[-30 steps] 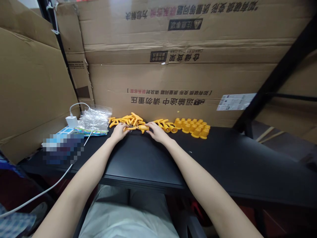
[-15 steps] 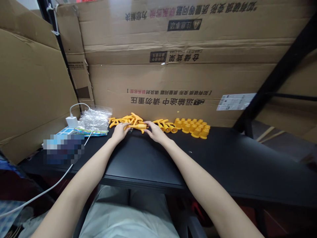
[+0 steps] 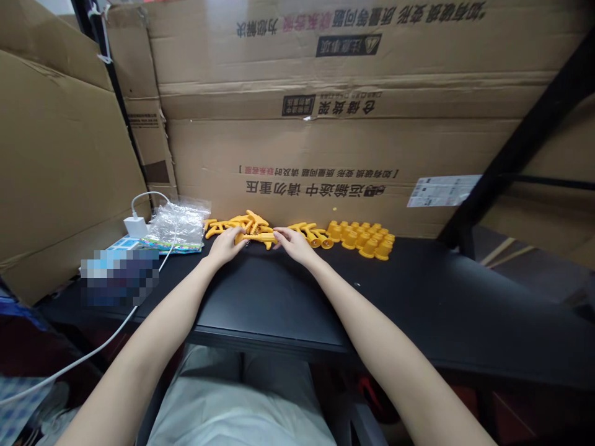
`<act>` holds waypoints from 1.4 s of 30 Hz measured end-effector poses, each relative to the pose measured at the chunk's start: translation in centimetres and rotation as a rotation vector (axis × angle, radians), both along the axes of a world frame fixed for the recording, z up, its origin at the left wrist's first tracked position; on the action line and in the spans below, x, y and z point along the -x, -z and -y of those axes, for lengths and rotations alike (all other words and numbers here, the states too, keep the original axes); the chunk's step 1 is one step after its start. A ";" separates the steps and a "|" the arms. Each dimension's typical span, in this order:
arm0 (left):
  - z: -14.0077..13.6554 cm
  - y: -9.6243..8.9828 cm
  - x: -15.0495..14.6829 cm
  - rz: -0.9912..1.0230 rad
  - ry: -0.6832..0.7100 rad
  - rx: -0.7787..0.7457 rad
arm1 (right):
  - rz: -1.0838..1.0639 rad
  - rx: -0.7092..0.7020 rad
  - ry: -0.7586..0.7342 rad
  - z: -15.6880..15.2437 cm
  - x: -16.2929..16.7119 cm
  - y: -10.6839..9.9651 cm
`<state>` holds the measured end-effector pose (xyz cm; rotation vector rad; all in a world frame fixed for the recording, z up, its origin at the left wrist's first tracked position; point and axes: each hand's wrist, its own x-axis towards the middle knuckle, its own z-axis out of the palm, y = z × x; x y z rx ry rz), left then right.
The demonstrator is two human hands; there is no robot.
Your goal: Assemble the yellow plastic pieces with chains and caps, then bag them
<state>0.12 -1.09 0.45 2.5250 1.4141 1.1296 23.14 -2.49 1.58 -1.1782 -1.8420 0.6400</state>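
Note:
Between my hands, just above the black table, is a yellow plastic T-handled piece [image 3: 261,237] lying sideways. My left hand [image 3: 225,246] is closed on its left end, thumb and fingers pinching it. At the other end, the fingers of my right hand [image 3: 294,245] pinch the wider, tube-like part. Right behind it lies a heap of yellow branched handles [image 3: 239,221], partly covered by my hands and the held piece. Beside my right hand rest several yellow handles with round flared ends [image 3: 320,239]. What sits inside the held piece is too small to tell.
Rows of yellow cups [image 3: 365,238] stand upside down on the black table [image 3: 409,297] at right. To the left are a clear plastic bag [image 3: 179,224], a white charger [image 3: 136,227] and its white cable [image 3: 121,331]. Cardboard [image 3: 297,142] walls the back.
My right hand has shifted its grip slightly on the held piece's right end. My left hand stays nearly where it was.

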 end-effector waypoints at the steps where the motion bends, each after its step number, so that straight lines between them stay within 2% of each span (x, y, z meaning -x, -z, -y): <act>1: 0.0 0.0 0.0 0.000 0.000 0.003 | -0.017 0.022 -0.023 0.0 -0.1 0.0; 6: 0.0 0.0 0.1 0.027 0.022 -0.021 | -0.105 0.071 -0.182 0.2 -0.8 -0.4; 11: 0.5 -0.6 -0.2 0.069 0.055 -0.071 | -0.188 0.158 -0.163 0.8 -0.7 -1.1; 15: 0.7 -0.7 -0.5 0.079 0.045 -0.086 | -0.251 0.264 -0.093 0.9 -0.1 -1.2; 22: 0.2 -0.4 -0.1 0.083 0.050 -0.119 | -0.276 0.185 -0.127 0.8 0.0 -1.0; 42: 0.2 -0.4 -0.3 0.119 0.098 -0.163 | -0.267 0.240 -0.082 0.7 0.2 -0.9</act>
